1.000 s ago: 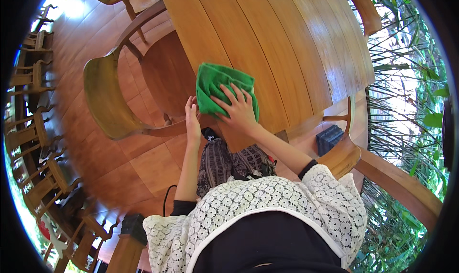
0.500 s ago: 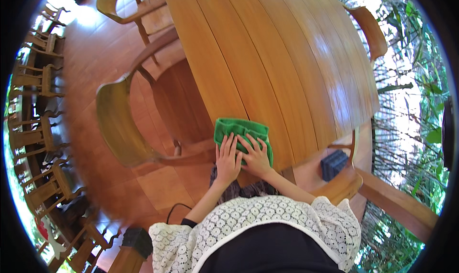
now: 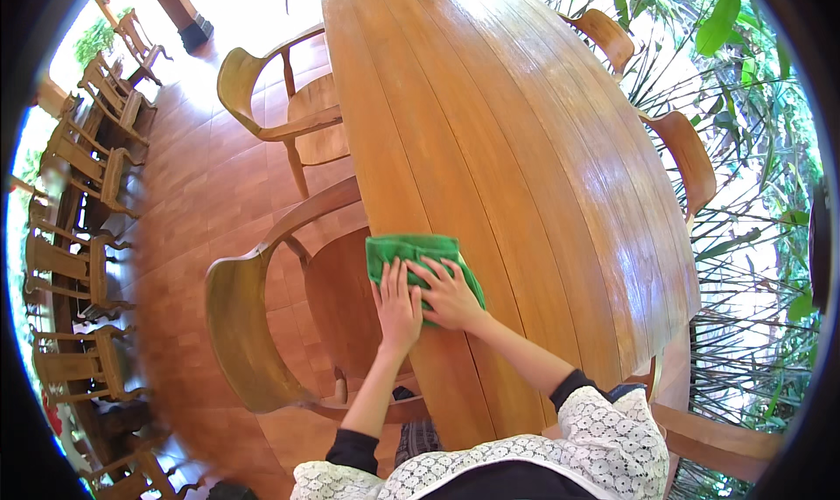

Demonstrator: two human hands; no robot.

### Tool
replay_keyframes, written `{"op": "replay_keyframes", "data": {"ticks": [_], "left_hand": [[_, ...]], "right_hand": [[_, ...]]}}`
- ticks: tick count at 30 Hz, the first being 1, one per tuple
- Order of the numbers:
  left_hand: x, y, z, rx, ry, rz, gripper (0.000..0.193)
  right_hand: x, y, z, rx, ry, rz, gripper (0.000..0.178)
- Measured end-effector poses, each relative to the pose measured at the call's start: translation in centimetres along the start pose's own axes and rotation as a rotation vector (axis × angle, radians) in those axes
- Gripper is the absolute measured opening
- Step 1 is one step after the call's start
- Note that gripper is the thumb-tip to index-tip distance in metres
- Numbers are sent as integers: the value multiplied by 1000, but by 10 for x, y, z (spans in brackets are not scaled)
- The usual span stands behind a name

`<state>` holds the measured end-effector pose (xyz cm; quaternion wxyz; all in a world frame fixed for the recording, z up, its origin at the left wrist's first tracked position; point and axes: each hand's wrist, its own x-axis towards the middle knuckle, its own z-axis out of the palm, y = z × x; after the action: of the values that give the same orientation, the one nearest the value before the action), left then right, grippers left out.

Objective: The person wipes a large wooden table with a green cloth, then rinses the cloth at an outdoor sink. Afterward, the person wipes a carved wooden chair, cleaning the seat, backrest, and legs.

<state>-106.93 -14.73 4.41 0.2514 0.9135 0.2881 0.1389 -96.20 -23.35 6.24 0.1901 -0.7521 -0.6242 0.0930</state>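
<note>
Left of the green cloth (image 3: 411,248), a chair (image 3: 236,334); rightward, plants (image 3: 720,23)

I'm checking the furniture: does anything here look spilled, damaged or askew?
Nothing stands out. I see no spill or damage on the wooden table, and the near chair on its left stands upright. The left hand and right hand lie on a creased green cloth at the table's edge. The pale streaks look like reflected light.

Cannot see all of the folded green cloth (image 3: 413,245) beneath bare left hand (image 3: 400,314) and right hand (image 3: 451,300); cannot make out detail on brown wooden chairs (image 3: 70,366) far left of the long brown plank table (image 3: 499,194).
</note>
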Motion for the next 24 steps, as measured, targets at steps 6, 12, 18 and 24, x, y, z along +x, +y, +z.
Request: {"op": "replay_keyframes", "data": {"ticks": [6, 12, 18, 24], "left_hand": [[110, -37, 14, 105, 123, 79, 42], [191, -61, 23, 324, 29, 146, 45], [168, -39, 31, 234, -46, 149, 47], [74, 24, 51, 194, -28, 246, 45]], "right_hand": [[95, 58, 6, -22, 200, -22, 35], [146, 83, 13, -114, 383, 128, 46], [111, 81, 11, -122, 364, 224, 45], [-2, 47, 1, -128, 339, 316, 41]]}}
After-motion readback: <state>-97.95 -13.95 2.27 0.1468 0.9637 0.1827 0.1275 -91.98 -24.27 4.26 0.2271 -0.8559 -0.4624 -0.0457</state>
